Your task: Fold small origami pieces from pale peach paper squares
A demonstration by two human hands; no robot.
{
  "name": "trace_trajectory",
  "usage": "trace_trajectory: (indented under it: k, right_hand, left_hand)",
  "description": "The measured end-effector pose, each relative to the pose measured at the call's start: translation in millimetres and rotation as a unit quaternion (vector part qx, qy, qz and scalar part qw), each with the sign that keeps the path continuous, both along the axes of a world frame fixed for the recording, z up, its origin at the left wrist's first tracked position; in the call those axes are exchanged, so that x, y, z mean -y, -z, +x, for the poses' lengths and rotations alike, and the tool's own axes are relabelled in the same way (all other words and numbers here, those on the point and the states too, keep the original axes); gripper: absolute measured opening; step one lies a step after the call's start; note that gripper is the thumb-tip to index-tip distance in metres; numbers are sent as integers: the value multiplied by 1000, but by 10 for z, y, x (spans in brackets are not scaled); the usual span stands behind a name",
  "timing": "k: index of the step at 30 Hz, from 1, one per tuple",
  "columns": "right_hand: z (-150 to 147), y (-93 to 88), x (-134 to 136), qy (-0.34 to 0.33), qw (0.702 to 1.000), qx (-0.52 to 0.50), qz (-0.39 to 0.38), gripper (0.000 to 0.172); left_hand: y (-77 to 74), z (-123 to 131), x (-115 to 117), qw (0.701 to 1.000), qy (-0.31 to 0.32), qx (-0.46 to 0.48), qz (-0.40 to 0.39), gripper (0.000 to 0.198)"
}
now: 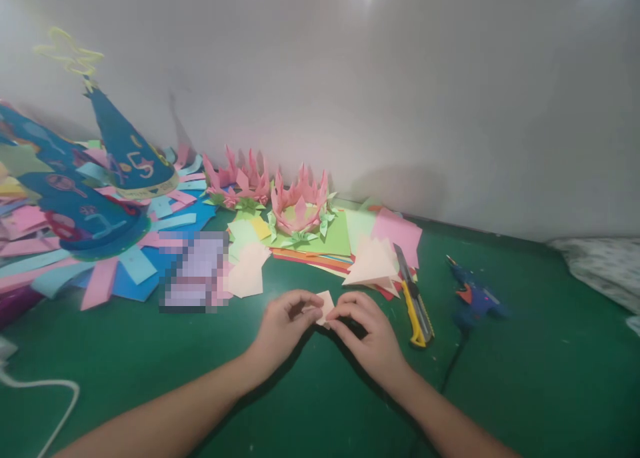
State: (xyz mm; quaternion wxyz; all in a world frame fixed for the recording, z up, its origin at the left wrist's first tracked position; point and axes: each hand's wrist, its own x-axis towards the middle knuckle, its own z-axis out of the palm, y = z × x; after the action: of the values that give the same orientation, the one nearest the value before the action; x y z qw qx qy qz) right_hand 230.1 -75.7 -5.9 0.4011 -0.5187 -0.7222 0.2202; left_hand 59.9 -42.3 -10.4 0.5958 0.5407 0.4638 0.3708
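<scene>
My left hand (284, 325) and my right hand (367, 330) meet over the green table (320, 391), both pinching a small peach piece of paper (326, 305) between their fingertips. The paper is partly hidden by my fingers. Just behind it lie folded peach paper triangles (373, 263) and a stack of coloured paper sheets (330, 248). Two pink paper lotus flowers (300, 205) (239, 178) stand further back by the wall.
A yellow utility knife (414, 298) lies right of my right hand. A blue glue gun (473, 297) with a black cord lies further right. Blue cone party hats (127, 145) and paper strips (100, 281) fill the left. A white cable (45, 385) runs at the lower left.
</scene>
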Motion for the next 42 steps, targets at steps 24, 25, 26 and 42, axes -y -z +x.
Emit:
trace_trajectory:
  k: [24, 25, 26, 42]
  right_hand:
    - [-81, 43, 17, 72, 986, -92, -116, 13]
    - [-81, 44, 15, 75, 986, -97, -117, 13]
    - [-81, 45, 13, 77, 985, -101, -117, 13]
    - [-88, -8, 0, 78, 980, -103, -155, 17]
  left_hand:
    - [77, -11, 43, 991, 37, -52, 121, 14]
    - [91, -12, 41, 991, 36, -52, 120, 15]
    - [102, -14, 39, 991, 36, -53, 118, 15]
    - [37, -17, 38, 988, 43, -68, 130, 15]
